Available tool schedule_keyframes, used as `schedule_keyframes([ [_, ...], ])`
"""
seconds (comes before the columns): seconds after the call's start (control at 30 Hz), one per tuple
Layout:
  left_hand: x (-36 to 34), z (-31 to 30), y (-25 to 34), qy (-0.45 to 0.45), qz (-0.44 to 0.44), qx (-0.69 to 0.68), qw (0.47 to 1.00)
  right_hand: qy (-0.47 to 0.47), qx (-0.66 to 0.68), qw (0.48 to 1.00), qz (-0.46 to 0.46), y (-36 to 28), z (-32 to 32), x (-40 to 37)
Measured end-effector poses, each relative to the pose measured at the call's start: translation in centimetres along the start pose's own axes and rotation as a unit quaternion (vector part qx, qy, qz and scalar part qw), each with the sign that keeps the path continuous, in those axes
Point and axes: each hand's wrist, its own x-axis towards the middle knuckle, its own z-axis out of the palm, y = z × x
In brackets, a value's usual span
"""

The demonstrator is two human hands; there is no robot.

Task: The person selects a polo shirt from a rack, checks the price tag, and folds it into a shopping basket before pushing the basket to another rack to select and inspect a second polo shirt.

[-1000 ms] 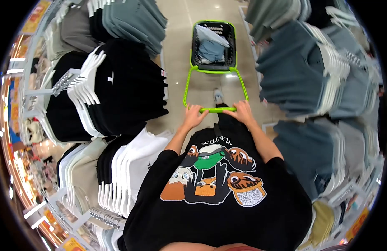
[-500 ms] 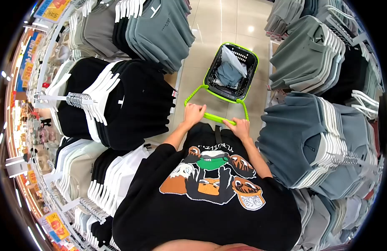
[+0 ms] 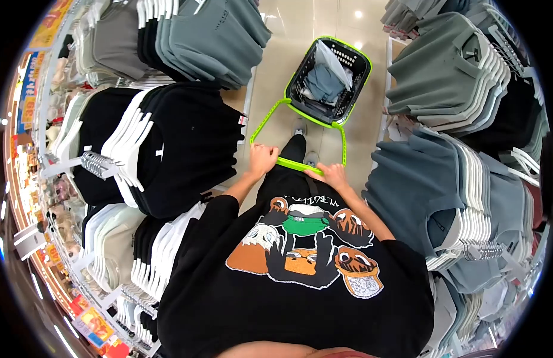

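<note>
A black shopping basket [image 3: 343, 56] with a bright green rim stands ahead of me in the aisle. Its long green handle [image 3: 294, 164] is pulled out towards my body. My left hand [image 3: 264, 159] is closed around the handle's left corner. Nearer the right end, my right hand [image 3: 332, 175] grips the same bar with fingers wrapped over it. Inside the basket lie a crumpled blue-grey garment [image 3: 324, 82] and a whitish flat item [image 3: 332, 59] that may be wrapped in plastic; what lies beneath is mostly hidden.
Black shirts [image 3: 190, 143] on white hangers line the left side. Grey-green shirts [image 3: 432, 74] and blue-grey shirts [image 3: 414, 185] hang on the right. Glossy floor tiles [image 3: 288, 24] run between the racks. My shoes [image 3: 299, 126] show just behind the basket.
The basket sits higher in view, and both hands have shifted left with the handle. My legs and shoes have come into sight below the basket. The racks have slid slightly outward.
</note>
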Motion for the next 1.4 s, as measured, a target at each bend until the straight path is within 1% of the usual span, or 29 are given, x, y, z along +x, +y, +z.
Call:
schedule_keyframes([
  [0.03,-0.1,-0.1,-0.1,0.012,0.009,0.003,1.000,-0.001,0.004,1.000,-0.002,-0.1,0.3,0.0],
  [0.13,-0.5,0.3,-1.1,-0.044,-0.002,-0.006,0.999,-0.027,0.015,0.999,0.025,0.0,1.2,-0.7],
  [0.2,-0.7,0.7,-1.5,-0.060,0.012,-0.016,0.998,-0.087,0.034,0.996,0.017,0.0,1.5,-0.8],
  [0.23,-0.6,0.7,-1.7,-0.064,0.007,-0.034,0.997,-0.131,0.038,0.990,0.046,-0.1,1.6,-0.6],
  [0.27,-0.3,0.6,-2.0,-0.068,0.001,-0.051,0.996,-0.132,0.036,0.989,0.059,-0.2,1.6,-0.4],
  [0.33,0.4,0.5,-2.5,-0.093,0.011,-0.049,0.994,-0.179,0.044,0.980,0.072,-0.6,1.2,0.3],
  [0.37,0.8,0.4,-2.6,-0.100,0.013,-0.049,0.994,-0.177,0.041,0.980,0.080,-0.7,1.0,0.9],
  [0.43,1.0,0.7,-3.4,-0.115,0.019,-0.055,0.992,-0.225,0.057,0.965,0.119,-1.1,0.7,1.3],
  [0.47,1.4,0.8,-3.7,-0.132,0.021,-0.063,0.989,-0.223,0.054,0.965,0.128,-1.3,0.5,1.6],
  [0.53,2.3,1.9,-4.4,-0.154,0.040,-0.078,0.984,-0.265,0.048,0.951,0.155,-0.8,-0.1,2.0],
  [0.6,3.0,2.4,-4.7,-0.190,0.046,-0.093,0.976,-0.258,0.032,0.950,0.173,-0.3,-0.6,2.0],
  [0.63,3.5,2.6,-4.9,-0.237,0.044,-0.091,0.966,-0.257,0.026,0.950,0.176,-0.1,-0.8,2.0],
  [0.67,4.0,2.9,-5.0,-0.241,0.055,-0.092,0.965,-0.252,0.023,0.949,0.186,0.2,-1.0,1.9],
  [0.73,5.0,3.7,-4.8,-0.317,0.050,-0.128,0.939,-0.254,-0.004,0.951,0.179,1.3,-1.7,1.7],
  [0.77,5.5,4.1,-4.6,-0.358,0.047,-0.111,0.926,-0.247,-0.008,0.950,0.189,1.8,-2.1,1.6],
  [0.87,7.2,6.1,-3.4,-0.372,0.087,-0.116,0.917,-0.190,-0.061,0.958,0.207,3.2,-3.0,1.0],
  [0.9,7.7,6.7,-3.2,-0.372,0.103,-0.146,0.911,-0.213,-0.060,0.944,0.244,3.5,-3.6,1.3],
  [0.93,8.3,7.2,-3.1,-0.372,0.113,-0.145,0.910,-0.206,-0.065,0.944,0.249,3.6,-3.9,1.5],
  [1.0,9.9,8.1,-2.4,-0.376,0.151,-0.163,0.899,-0.164,-0.116,0.941,0.270,3.9,-4.4,1.8],
  [1.03,10.3,8.2,-2.0,-0.428,0.133,-0.112,0.887,-0.168,-0.112,0.940,0.276,4.0,-4.2,1.6],
  [1.07,11.2,8.2,-1.7,-0.434,0.122,-0.113,0.885,-0.160,-0.119,0.938,0.283,4.3,-4.1,2.0],
  [1.13,12.5,8.1,-1.4,-0.412,0.102,-0.104,0.900,-0.145,-0.129,0.937,0.292,5.0,-3.8,2.9],
  [1.17,13.8,8.1,-1.3,-0.434,0.099,-0.112,0.888,-0.142,-0.131,0.937,0.292,5.4,-3.7,3.4],
  [1.2,15.2,8.0,-1.2,-0.432,0.105,-0.110,0.889,-0.140,-0.132,0.937,0.292,5.9,-3.4,3.9],
  [1.27,16.4,8.0,-0.8,-0.508,0.019,-0.156,0.847,-0.138,-0.124,0.937,0.294,7.0,-3.1,4.1],
  [1.33,18.4,8.2,-0.5,-0.508,0.025,-0.156,0.847,-0.098,-0.114,0.933,0.328,7.6,-3.3,5.4],
  [1.37,19.5,8.4,-0.2,-0.500,0.034,-0.152,0.852,-0.097,-0.110,0.933,0.329,7.9,-3.5,5.8],
  [1.4,20.6,8.9,-0.1,-0.491,0.046,-0.150,0.857,-0.070,-0.101,0.927,0.353,8.3,-3.8,6.6],
])
